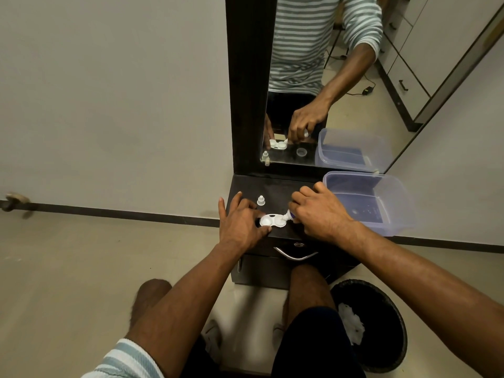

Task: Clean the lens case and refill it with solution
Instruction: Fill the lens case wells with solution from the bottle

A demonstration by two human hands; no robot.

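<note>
Dark tabletop (pixel 278 186) under a tall mirror (pixel 341 85): white lens case (pixel 272 221) at centre, left hand (pixel 241 223) at 9 o'clock with fingers pinching its left well, right hand (pixel 320 212) at 3 o'clock clamped on the solution bottle (pixel 289 214), nozzle tipped at the right well, loose cap (pixel 261 200) at 12.

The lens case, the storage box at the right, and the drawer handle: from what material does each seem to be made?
The lens case looks like white, slightly glossy plastic: opaque moulded wells. The storage box seems clear, bluish-tinted plastic, since the dark cabinet top shows through its walls. The drawer handle appears to be polished metal, judging by its bright curved highlight, though chromed plastic is possible.
</note>
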